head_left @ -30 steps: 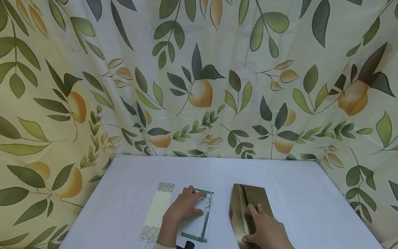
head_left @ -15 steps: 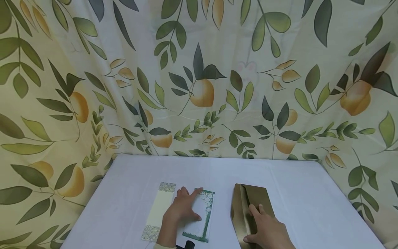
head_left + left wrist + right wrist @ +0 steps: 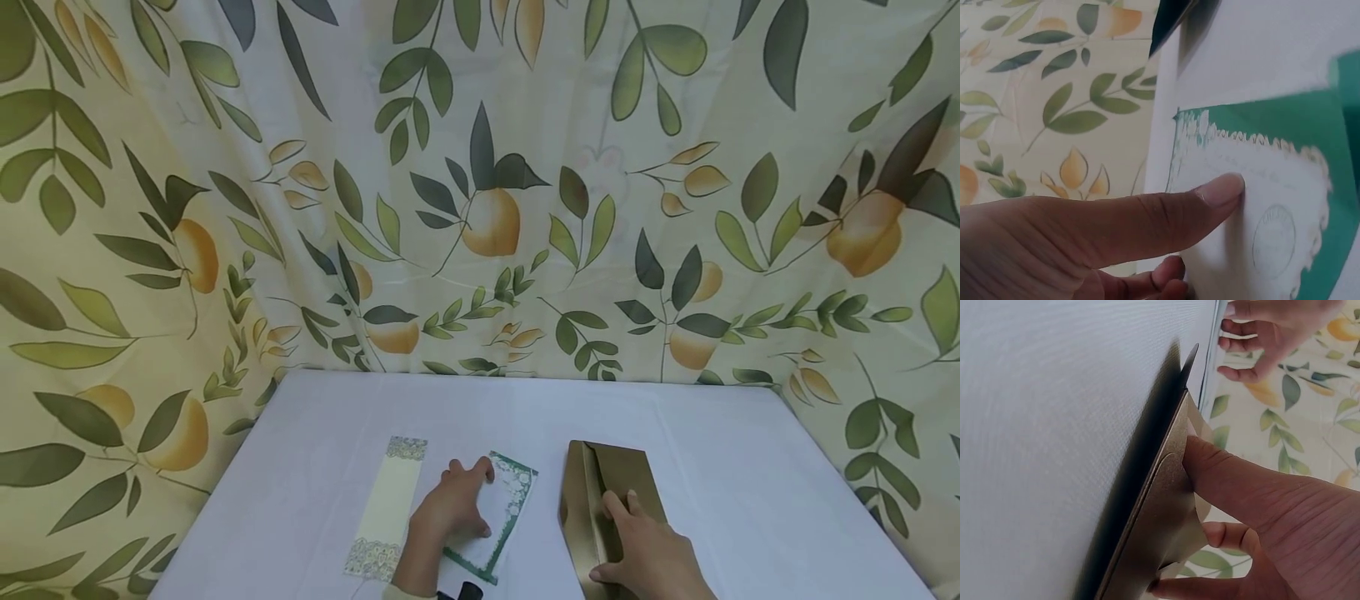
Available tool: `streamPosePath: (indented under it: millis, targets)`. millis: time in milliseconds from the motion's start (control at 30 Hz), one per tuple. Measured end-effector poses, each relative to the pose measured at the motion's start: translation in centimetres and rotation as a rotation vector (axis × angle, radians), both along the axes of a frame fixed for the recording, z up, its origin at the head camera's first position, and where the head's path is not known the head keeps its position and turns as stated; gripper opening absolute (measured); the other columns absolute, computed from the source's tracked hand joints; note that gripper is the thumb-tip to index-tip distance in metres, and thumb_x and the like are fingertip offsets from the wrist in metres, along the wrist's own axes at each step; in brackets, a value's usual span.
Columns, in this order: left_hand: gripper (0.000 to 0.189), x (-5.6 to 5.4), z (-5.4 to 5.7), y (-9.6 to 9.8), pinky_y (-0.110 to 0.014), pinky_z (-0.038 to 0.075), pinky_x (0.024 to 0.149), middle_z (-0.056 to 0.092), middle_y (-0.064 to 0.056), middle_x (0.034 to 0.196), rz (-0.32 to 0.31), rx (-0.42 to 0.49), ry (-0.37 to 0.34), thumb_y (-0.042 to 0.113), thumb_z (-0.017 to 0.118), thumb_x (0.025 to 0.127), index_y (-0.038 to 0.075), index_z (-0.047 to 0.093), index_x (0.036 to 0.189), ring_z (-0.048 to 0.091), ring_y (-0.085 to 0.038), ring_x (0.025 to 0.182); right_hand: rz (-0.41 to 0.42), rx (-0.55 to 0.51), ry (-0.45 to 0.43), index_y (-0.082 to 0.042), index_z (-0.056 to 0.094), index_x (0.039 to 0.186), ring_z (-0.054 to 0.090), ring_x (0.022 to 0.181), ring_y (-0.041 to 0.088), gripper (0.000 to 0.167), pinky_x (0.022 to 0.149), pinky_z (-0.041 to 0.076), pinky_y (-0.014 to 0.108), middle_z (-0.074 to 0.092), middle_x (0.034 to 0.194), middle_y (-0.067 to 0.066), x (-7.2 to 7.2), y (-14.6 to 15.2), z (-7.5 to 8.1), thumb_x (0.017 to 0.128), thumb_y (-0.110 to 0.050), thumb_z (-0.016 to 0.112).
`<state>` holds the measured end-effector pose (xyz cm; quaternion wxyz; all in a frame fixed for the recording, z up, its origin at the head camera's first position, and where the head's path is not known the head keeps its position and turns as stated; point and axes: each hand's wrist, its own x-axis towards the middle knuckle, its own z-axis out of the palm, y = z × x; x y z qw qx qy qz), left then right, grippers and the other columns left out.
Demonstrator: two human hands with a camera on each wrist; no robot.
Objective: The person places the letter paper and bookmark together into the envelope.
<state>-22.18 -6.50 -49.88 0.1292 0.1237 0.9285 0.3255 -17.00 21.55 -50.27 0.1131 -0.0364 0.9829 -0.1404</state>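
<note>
On the white table, my left hand [image 3: 452,502] rests spread over the left side of a white paper card [image 3: 508,498] with a green border and white flower trim. In the left wrist view its thumb [image 3: 1166,219] lies across the card's face, near a printed round postmark, with other fingertips by the edge. My right hand [image 3: 660,554] pinches the raised lengthwise flap of a gold-brown paper envelope [image 3: 637,475]. The right wrist view shows that thumb [image 3: 1229,469] against the fold and the fingers behind it.
A pale yellow paper strip [image 3: 386,497] with patterned ends lies left of the card, partly behind my left forearm. Beyond the white tabletop [image 3: 480,408] hangs a curtain [image 3: 570,317] printed with fruit and leaves. A black piece [image 3: 470,590] sits at my left wrist.
The card has slid right and turned clockwise under my left hand, which has shifted right and whose fingers have drawn toward its left side. My right hand stays on the envelope.
</note>
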Motion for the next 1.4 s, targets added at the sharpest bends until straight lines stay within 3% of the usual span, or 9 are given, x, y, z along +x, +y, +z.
streamPosePath:
  millis: [233, 400, 600, 767, 900, 1100, 1400]
  targets:
    - [0.064, 0.6, 0.5, 1.3, -0.059, 0.052, 0.073, 0.049, -0.026, 0.104, 0.094, -0.018, 0.000, -0.008, 0.093, 0.056, 0.006, 0.064, 0.111, 0.048, -0.039, 0.093, 0.008, 0.004, 0.002, -0.005, 0.053, 0.137, 0.068, 0.083, 0.042, 0.104, 0.053, 0.051, 0.050, 0.040, 0.142, 0.047, 0.0, 0.2, -0.2, 0.057, -0.055, 0.097]
    - [0.055, 0.6, 0.4, 1.5, -0.053, 0.052, 0.066, 0.050, -0.025, 0.102, 0.120, -0.033, -0.031, -0.009, 0.091, 0.058, 0.008, 0.065, 0.103, 0.050, -0.037, 0.088, 0.018, 0.004, 0.018, -0.005, 0.053, 0.137, 0.068, 0.089, 0.045, 0.103, 0.053, 0.050, 0.050, 0.041, 0.142, 0.046, 0.1, 0.1, -0.1, 0.057, -0.054, 0.097]
    - [0.052, 0.2, -0.1, 0.5, -0.047, 0.051, 0.062, 0.060, -0.016, 0.096, 0.044, 0.047, -0.032, -0.009, 0.091, 0.058, 0.012, 0.065, 0.097, 0.056, -0.030, 0.080, 0.021, -0.004, 0.020, -0.005, 0.053, 0.136, 0.068, 0.087, 0.042, 0.101, 0.053, 0.050, 0.051, 0.042, 0.141, 0.045, 0.2, 0.1, 0.1, 0.059, -0.053, 0.097]
    - [0.052, -0.3, -0.5, -0.2, -0.047, 0.053, 0.074, 0.070, -0.010, 0.103, 0.004, 0.050, -0.009, -0.005, 0.094, 0.057, 0.013, 0.066, 0.097, 0.060, -0.025, 0.085, 0.027, -0.005, 0.026, -0.005, 0.053, 0.136, 0.068, 0.089, 0.042, 0.102, 0.053, 0.050, 0.051, 0.043, 0.142, 0.045, 0.1, 0.1, 0.0, 0.058, -0.054, 0.097]
    - [0.045, -0.6, -0.4, -0.8, -0.046, 0.050, 0.077, 0.068, -0.008, 0.098, 0.005, 0.091, 0.016, -0.005, 0.094, 0.058, 0.013, 0.070, 0.091, 0.056, -0.026, 0.087, 0.020, 0.003, 0.024, -0.005, 0.053, 0.137, 0.068, 0.090, 0.043, 0.102, 0.054, 0.051, 0.051, 0.043, 0.142, 0.045, 0.1, 0.1, 0.1, 0.058, -0.054, 0.097]
    - [0.036, -0.9, -0.5, -1.8, -0.036, 0.043, 0.064, 0.058, -0.006, 0.079, -0.008, 0.173, 0.022, -0.004, 0.094, 0.063, 0.013, 0.077, 0.091, 0.048, -0.019, 0.074, 0.016, 0.006, 0.020, -0.005, 0.054, 0.137, 0.068, 0.091, 0.044, 0.103, 0.055, 0.051, 0.051, 0.043, 0.141, 0.045, 0.1, -0.1, 0.1, 0.058, -0.053, 0.097]
    - [0.044, -1.3, -0.4, -1.7, -0.045, 0.049, 0.082, 0.064, -0.004, 0.098, -0.053, 0.149, -0.005, -0.002, 0.091, 0.070, 0.015, 0.079, 0.109, 0.054, -0.022, 0.090, 0.018, 0.002, 0.026, -0.006, 0.054, 0.136, 0.068, 0.089, 0.043, 0.101, 0.053, 0.050, 0.051, 0.043, 0.141, 0.045, 0.2, 0.0, 0.1, 0.058, -0.053, 0.097]
